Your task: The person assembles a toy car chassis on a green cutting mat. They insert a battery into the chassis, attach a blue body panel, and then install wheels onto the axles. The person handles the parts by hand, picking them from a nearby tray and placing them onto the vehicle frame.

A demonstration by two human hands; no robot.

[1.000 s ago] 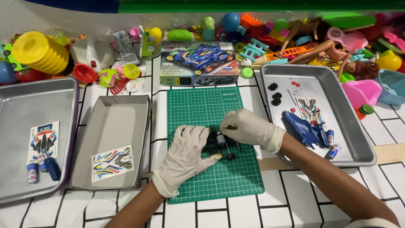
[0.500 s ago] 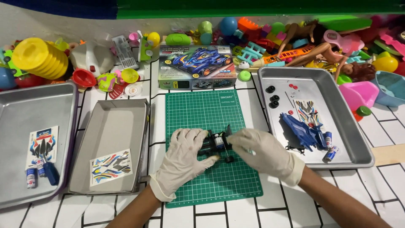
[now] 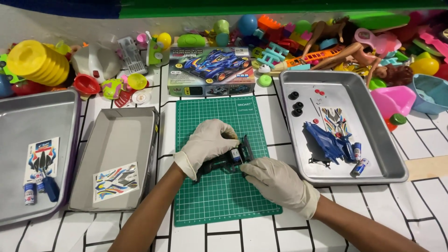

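Both gloved hands hold a black toy car chassis [image 3: 233, 157] over the green cutting mat [image 3: 219, 196]. My left hand [image 3: 205, 142] grips its upper left side from above. My right hand [image 3: 275, 179] clasps its lower right end, fingers curled against the frame. A small battery sits inside the chassis. Most of the chassis is hidden under the two hands.
A right metal tray [image 3: 373, 140] holds a blue car body [image 3: 326, 142], a sticker sheet, black wheels and two batteries. A cardboard box lid [image 3: 116, 135] with stickers lies left of the mat, beside a left metal tray [image 3: 28, 116]. A toy car box [image 3: 212, 70] and several plastic toys line the back.
My right hand has slid from the top right of the chassis down to its lower right end. The chassis has turned and tilted between the hands.
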